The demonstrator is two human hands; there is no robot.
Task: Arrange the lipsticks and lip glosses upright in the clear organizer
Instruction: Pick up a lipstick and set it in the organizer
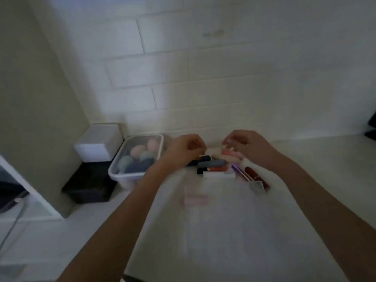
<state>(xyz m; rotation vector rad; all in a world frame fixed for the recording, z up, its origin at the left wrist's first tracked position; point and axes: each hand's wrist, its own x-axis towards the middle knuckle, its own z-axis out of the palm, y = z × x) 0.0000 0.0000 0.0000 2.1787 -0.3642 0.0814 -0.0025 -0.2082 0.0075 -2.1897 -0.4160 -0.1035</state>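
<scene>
The view is blurred by motion. A pile of lipsticks and lip glosses lies flat on the white counter: a dark blue tube point(203, 159), a grey-blue tube point(211, 163), a black and orange lipstick point(212, 169), a white tube point(218, 175), pink tubes point(231, 155), a purple gloss point(241, 173) and a dark red gloss point(256, 177). My left hand point(186, 148) hovers over the pile's left end with fingers curled. My right hand point(247, 144) hangs over the pink tubes, fingers bent. A faint clear shape, perhaps the organizer point(196, 198), sits nearer me.
A clear bin point(116, 169) of makeup sponges stands to the left of the pile. Beyond it a white box point(99, 143) rests on a black box point(89, 186) in the corner. A tiled wall point(223, 88) rises right behind the pile. A dark object point(372, 127) sits at the right edge.
</scene>
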